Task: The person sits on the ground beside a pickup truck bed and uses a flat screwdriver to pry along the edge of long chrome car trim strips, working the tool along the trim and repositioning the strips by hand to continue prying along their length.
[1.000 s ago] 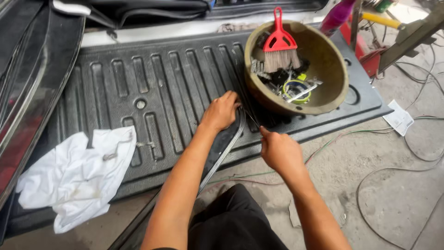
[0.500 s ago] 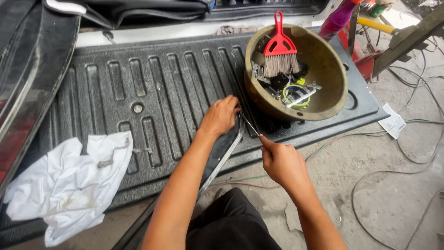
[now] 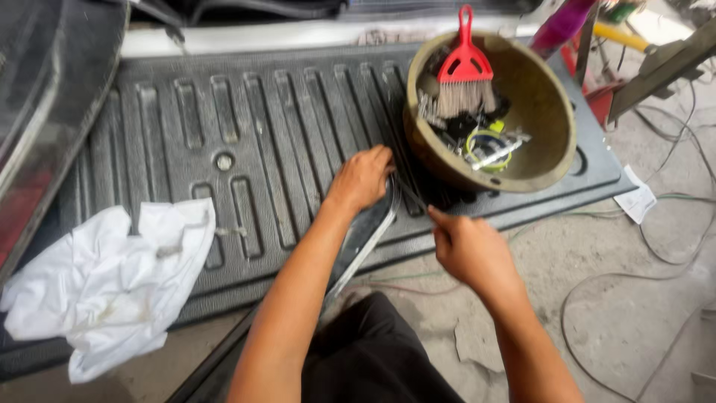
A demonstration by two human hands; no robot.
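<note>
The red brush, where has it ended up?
In the head view the red brush is at the upper right, lying bristles-down inside the round bowl on the black ribbed mat, above the right hand.

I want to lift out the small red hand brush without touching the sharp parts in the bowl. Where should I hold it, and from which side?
Take the small red hand brush by its looped handle, coming from above at the far side of the round brown bowl. The handle leans against the rim, free of clutter; the bristles rest among the metal parts.
</note>
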